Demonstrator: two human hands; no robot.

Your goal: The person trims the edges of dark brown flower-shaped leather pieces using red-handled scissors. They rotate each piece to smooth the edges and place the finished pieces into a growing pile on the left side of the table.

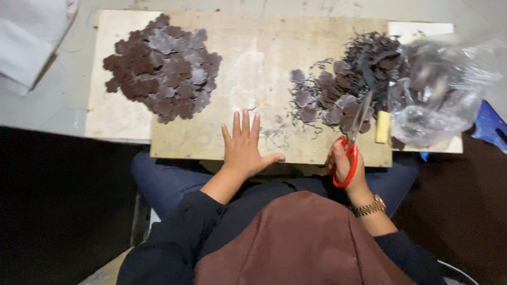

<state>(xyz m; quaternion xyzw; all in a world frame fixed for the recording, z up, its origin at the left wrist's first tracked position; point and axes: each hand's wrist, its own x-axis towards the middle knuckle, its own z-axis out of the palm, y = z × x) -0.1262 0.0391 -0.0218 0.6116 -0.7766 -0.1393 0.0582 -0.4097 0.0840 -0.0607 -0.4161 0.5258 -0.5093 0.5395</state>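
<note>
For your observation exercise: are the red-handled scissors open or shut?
Shut, it seems: the scissors in the right hand show one narrow blade line, no gap.

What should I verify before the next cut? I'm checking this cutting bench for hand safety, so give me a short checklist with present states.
1. Left hand away from the blades: ok, flat on the bare wooden board, apart from the scissors.
2. Red-handled scissors gripped: ok, right hand is in the handles.
3. Blades closed: cannot tell.
4. Piece between the blades: not ok, none visible.
5. Heap of uncut dark brown flower-shaped pieces and trimmings within reach: ok, at the blade tip.
6. Pile of trimmed brown flower-shaped pieces kept separate: ok, far left.
</note>
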